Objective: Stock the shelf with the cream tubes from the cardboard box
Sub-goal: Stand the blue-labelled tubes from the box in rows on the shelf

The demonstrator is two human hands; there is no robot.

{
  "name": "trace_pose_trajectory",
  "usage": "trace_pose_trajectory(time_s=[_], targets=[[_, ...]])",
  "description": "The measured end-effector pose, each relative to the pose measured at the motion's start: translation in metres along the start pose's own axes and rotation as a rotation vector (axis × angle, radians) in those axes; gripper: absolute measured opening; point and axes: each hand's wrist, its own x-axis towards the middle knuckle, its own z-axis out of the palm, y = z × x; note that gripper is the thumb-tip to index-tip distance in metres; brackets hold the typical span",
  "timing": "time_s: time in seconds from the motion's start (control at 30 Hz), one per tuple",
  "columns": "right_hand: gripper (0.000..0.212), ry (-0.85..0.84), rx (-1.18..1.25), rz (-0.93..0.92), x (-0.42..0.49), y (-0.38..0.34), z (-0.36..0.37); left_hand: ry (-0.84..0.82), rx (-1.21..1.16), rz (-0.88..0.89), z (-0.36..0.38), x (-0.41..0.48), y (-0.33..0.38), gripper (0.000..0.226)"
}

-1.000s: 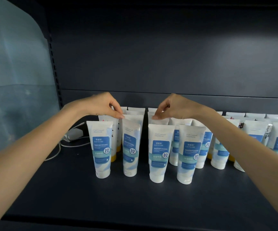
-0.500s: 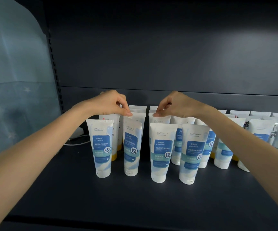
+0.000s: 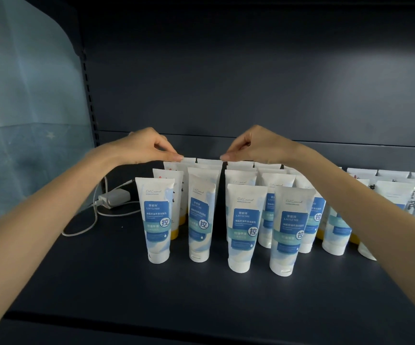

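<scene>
Nearest me, the dark shelf (image 3: 201, 302) lies bare along its front edge. Next stands the front row of cream tubes (image 3: 247, 227), four of them, caps down and crimped ends up, so each long axis runs vertical; further rows stand close behind, and more extend to the right. My forearms reach in from either side and converge over the rear rows. My left hand (image 3: 141, 146) is pinched, thumb against fingertips, at the crimped top of a rear tube (image 3: 189, 161); my right hand (image 3: 256, 145) is pinched likewise at the top of the neighbouring rear tube (image 3: 241, 164). Whether each pinch actually grips the crimp I cannot tell. Both wrists are arched, palms facing down. The tubes lie directly below the fingertips, each hand equally near its own. Farther left rest a white charger (image 3: 113, 197) and its cable. The cardboard box is out of view.
</scene>
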Motion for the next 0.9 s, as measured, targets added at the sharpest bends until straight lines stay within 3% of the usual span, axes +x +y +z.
trace_pose_trajectory(time_s=[0.23,0.43,0.7,0.9], targets=[[0.019,-0.102,-0.185,-0.029,0.024,-0.028,0.025,-0.022,-0.043,-0.025,-0.006,-0.021,-0.025,0.027],[0.016,-0.109,-0.29,-0.026,0.029,-0.031,0.04,0.073,0.005,-0.007,0.006,-0.019,-0.035,0.009],[0.014,-0.06,-0.316,-0.024,0.027,-0.032,0.041,0.236,0.038,0.021,0.019,-0.01,-0.036,0.011],[0.013,-0.051,-0.29,-0.006,0.027,-0.032,0.042,0.232,-0.006,0.011,0.022,-0.01,-0.036,0.01]])
